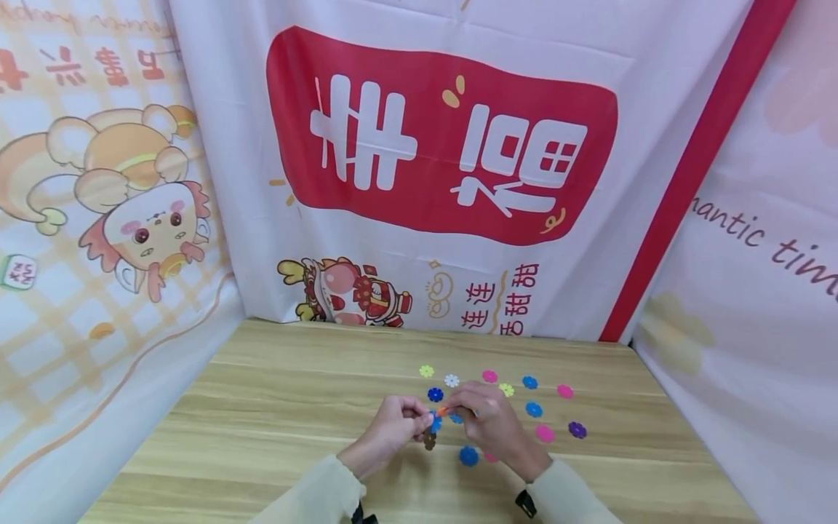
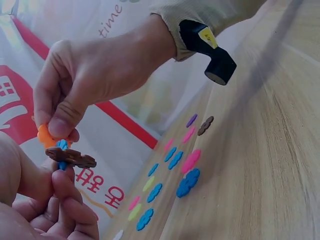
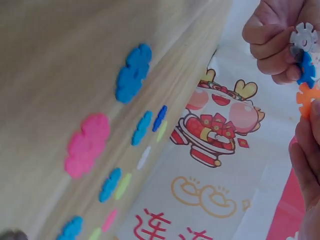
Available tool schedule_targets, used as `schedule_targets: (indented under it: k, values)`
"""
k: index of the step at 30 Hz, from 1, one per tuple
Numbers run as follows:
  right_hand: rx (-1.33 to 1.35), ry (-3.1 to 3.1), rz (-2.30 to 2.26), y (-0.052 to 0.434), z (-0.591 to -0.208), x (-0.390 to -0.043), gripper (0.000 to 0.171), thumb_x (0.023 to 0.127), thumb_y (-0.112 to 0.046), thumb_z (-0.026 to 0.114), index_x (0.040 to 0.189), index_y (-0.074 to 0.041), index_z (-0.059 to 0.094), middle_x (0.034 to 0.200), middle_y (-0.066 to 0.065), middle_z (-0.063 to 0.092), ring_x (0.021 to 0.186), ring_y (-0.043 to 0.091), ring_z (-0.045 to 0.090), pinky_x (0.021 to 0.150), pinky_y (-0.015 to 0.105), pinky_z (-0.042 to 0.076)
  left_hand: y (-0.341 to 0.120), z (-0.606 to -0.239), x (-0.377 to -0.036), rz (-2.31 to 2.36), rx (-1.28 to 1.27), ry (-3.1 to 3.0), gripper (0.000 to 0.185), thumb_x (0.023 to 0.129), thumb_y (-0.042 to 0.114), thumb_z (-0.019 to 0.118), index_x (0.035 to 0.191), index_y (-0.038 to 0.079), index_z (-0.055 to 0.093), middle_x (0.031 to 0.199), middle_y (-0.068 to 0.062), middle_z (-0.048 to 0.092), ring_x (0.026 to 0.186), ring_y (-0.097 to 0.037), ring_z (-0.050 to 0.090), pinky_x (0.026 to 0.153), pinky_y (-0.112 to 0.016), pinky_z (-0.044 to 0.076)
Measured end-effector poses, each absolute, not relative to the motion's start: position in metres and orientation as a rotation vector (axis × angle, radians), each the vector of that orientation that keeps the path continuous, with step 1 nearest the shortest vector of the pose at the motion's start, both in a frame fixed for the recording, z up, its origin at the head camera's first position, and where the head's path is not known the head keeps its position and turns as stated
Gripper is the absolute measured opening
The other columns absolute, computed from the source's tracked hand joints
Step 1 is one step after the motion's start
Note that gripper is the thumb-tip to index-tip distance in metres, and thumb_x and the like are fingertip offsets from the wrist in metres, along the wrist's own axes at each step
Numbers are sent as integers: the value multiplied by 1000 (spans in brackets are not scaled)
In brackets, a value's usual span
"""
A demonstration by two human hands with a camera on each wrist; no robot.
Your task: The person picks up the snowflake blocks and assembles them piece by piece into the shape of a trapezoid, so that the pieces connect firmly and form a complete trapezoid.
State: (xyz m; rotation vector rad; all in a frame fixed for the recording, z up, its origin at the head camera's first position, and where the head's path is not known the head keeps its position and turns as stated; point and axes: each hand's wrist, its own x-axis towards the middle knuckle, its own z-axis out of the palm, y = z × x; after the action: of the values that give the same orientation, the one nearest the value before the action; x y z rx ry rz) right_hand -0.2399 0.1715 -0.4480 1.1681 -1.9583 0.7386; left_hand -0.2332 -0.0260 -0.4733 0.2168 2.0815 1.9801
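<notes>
My left hand (image 1: 393, 426) pinches a joined pair of notched, flower-shaped plastic discs: a blue disc (image 1: 436, 424) with a brown disc (image 1: 429, 440) hanging below it. Between thumb and fingers, my right hand (image 1: 487, 421) pinches an orange disc (image 2: 46, 137) against the blue one's edge. In the right wrist view the orange disc (image 3: 306, 100) meets the blue disc (image 3: 306, 69), and the far disc (image 3: 303, 37) of the row looks silvery there. Fingertips cover part of the blue disc. Both hands are close together above the wooden table (image 1: 294, 407).
Loose discs lie flat around my right hand: a dark blue disc (image 1: 435, 394), a white disc (image 1: 452, 380), a purple disc (image 1: 577, 429), a blue disc (image 1: 468, 456), and several pink, yellow and blue ones. Printed cloth (image 1: 445, 145) hangs behind the table and along both sides.
</notes>
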Motion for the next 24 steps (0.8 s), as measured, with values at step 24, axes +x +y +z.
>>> schedule_targets:
  k: [24]
  values:
    - [1459, -2307, 1031, 186, -451, -254, 16, 84, -9, 72, 97, -19, 74, 95, -7, 74, 88, 4, 68, 76, 18, 56, -63, -478, -256, 1625, 658, 1979, 37, 92, 43, 62, 119, 19, 66, 112, -4, 70, 101, -19, 67, 92, -38, 55]
